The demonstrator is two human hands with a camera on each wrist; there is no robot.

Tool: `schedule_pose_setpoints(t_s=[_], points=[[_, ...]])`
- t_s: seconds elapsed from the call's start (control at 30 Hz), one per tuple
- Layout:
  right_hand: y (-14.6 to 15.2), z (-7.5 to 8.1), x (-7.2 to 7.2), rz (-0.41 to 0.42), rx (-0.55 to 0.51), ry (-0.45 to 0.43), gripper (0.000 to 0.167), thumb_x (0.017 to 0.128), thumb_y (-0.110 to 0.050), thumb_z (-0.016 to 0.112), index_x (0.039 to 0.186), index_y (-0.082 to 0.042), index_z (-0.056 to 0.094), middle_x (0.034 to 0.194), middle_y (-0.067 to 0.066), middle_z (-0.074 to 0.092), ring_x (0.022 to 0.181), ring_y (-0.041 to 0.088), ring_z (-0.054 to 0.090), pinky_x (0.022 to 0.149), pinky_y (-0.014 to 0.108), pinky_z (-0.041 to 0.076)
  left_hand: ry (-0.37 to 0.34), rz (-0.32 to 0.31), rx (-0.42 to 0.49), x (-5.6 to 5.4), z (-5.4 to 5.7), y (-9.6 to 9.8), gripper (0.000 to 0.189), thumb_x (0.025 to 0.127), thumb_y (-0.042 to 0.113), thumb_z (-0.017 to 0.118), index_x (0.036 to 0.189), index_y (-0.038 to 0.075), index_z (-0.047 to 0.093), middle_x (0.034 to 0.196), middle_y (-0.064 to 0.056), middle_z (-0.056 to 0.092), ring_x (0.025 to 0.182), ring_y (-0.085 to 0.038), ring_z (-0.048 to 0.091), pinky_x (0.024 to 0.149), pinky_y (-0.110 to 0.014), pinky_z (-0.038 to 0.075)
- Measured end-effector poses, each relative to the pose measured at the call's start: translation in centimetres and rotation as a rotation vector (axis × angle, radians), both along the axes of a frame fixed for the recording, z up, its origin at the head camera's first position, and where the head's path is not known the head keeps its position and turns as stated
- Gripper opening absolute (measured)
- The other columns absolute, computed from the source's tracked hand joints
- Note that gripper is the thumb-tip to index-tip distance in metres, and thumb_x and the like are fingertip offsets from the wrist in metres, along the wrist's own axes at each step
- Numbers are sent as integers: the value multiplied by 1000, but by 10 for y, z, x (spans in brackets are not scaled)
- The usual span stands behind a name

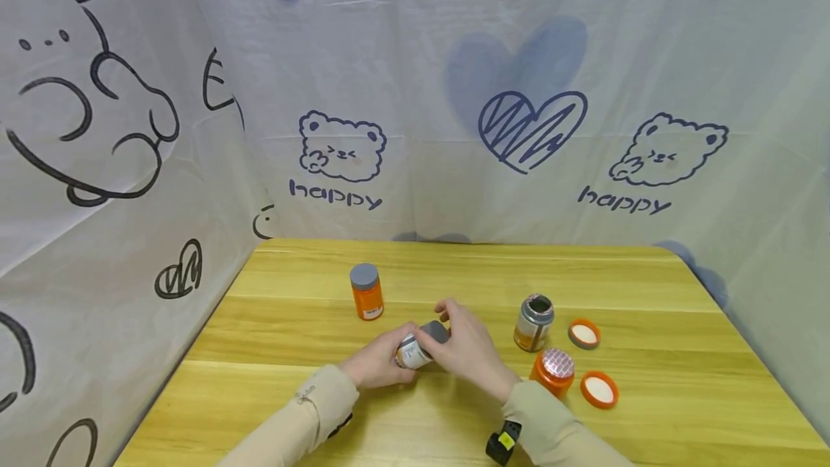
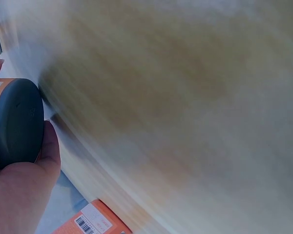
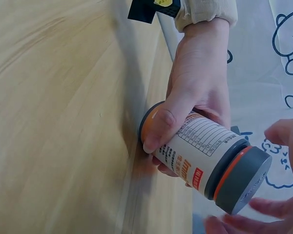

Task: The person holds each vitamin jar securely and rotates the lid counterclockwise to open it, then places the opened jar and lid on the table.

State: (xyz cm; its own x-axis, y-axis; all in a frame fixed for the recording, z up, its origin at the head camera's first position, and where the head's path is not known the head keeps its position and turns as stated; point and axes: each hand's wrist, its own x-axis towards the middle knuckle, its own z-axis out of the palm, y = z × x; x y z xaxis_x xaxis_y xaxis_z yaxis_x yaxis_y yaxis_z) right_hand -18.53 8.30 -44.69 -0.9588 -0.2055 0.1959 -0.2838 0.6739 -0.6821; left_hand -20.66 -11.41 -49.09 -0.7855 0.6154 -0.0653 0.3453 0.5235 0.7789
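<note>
One capped bottle (image 3: 200, 151) in left hand (image 1: 381, 362), fingers wrapped round its body, base end. Right hand (image 1: 472, 348): fingers spread wide just beside the cap (image 3: 243, 180); contact unclear. Likely light, stiff-walled, slightly slippery; best held mid-body. Long axis slants, cap end pointing from left fingers toward right ones.

The bottle (image 3: 201, 148) is white and orange with a dark grey cap (image 3: 248, 181); the far jar (image 1: 368, 301) is orange under a grey lid (image 1: 364, 276); the sealed jar (image 1: 545, 379) is orange with a pinkish, pale-lined seal (image 1: 558, 363); 2 loose lids (image 1: 599, 390) show orange rims and white insides; the tabletop (image 1: 246, 359) is streaky yellow; the white backdrop (image 1: 415, 56) carries blue hearts (image 1: 515, 67).
</note>
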Motion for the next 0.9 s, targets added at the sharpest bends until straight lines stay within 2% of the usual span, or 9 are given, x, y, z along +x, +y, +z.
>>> schedule_pose_setpoints(t_s=[0.1,0.2,0.3,0.5,0.67,0.9], points=[[1,0,0,-2,36,-83,51,90,-49,69,114,-6,60,92,8,66,73,16,57,60,28,43,-3,2,2,0,0,0,54,82,5,76,127,21,51,117,-4,65,104,-15,61,91,-31,52],[2,0,0,10,62,-111,50,89,-50,69,108,-4,63,82,6,64,66,15,53,56,27,41,2,-1,7,1,0,0,53,83,5,76,127,21,51,116,-3,65,103,-14,61,90,-31,52],[3,1,0,33,79,-116,49,90,-49,68,107,-3,65,86,7,66,70,15,54,58,27,41,7,-2,10,1,-1,-1,52,83,5,76,127,20,51,115,-3,65,102,-14,60,90,-31,51],[5,5,-2,104,86,-151,52,92,-45,68,118,0,65,98,11,70,74,15,56,60,28,44,19,-7,8,-1,-3,-2,52,83,6,76,126,19,52,114,-2,65,100,-13,60,88,-29,51],[7,8,-4,156,111,-161,50,93,-43,68,118,-1,64,96,10,69,73,15,56,59,27,44,22,-19,14,-2,-1,-1,50,83,6,76,124,19,52,114,-1,65,100,-12,60,88,-28,50],[11,10,-5,242,160,-118,39,92,-35,72,115,-5,64,97,7,69,78,13,59,64,26,47,27,-27,17,-2,0,-1,48,82,5,77,120,19,52,113,-1,65,98,-11,60,87,-27,51]])
